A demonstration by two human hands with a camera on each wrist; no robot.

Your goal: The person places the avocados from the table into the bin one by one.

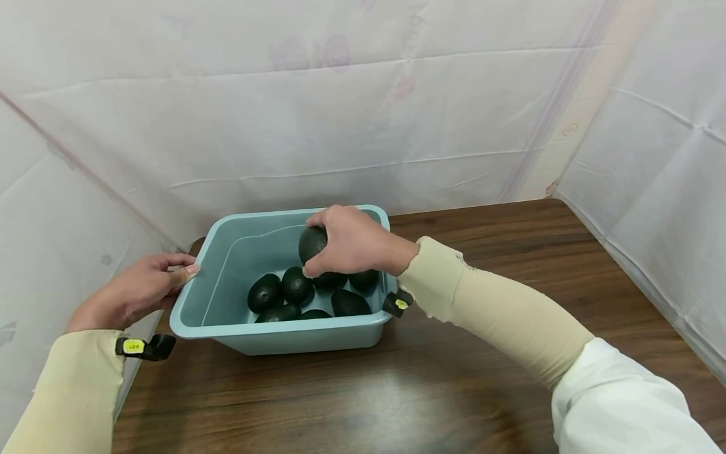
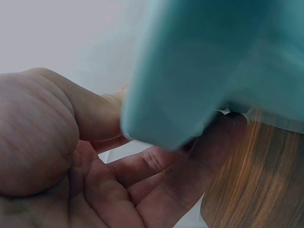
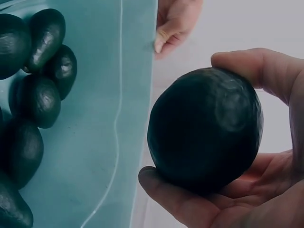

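A light blue plastic tub (image 1: 227,321) stands on the wooden table and holds several dark avocados (image 1: 295,284). My right hand (image 1: 346,243) hovers over the tub and grips one dark avocado (image 1: 311,242); the right wrist view shows that avocado (image 3: 205,128) between thumb and fingers above the tub wall (image 3: 95,142), with more avocados (image 3: 38,95) lying below. My left hand (image 1: 142,287) holds the tub's left rim, thumb on top. In the left wrist view the fingers (image 2: 156,166) curl under the tub's edge (image 2: 190,71).
The brown wooden table (image 1: 454,378) reaches toward me and to the right of the tub. White cloth sheets (image 1: 363,107) hang close behind the tub and along both sides. The table's left edge lies just beside the tub.
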